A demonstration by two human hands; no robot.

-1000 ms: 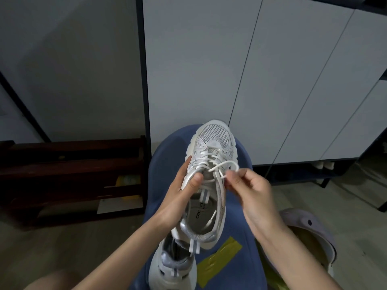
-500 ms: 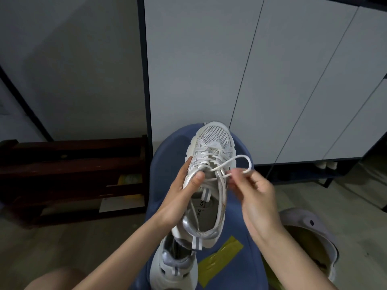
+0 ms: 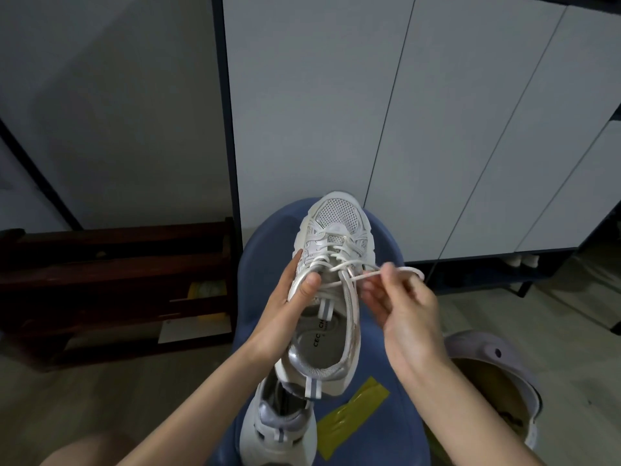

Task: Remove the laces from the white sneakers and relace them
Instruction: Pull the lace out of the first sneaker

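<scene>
Right hand (image 3: 405,307) pinches the lace (image 3: 386,272) and draws a loop out to the right of the sneaker (image 3: 331,287); left hand (image 3: 289,297) grips that sneaker's left side, thumb on the collar.

Largest first: blue seat (image 3: 376,358) carries both shoes, yellow tape patch (image 3: 353,415) on it. Held sneaker sits toe-away, heel toward the person, lace still threaded through most eyelets near the toe. Second sneaker (image 3: 279,428) lies below it, partly under its heel; can't tell its lacing state. My read: early in removal, only the top crossings look loosened. Left: pull out remaining rows, do the second shoe, relace both.
</scene>
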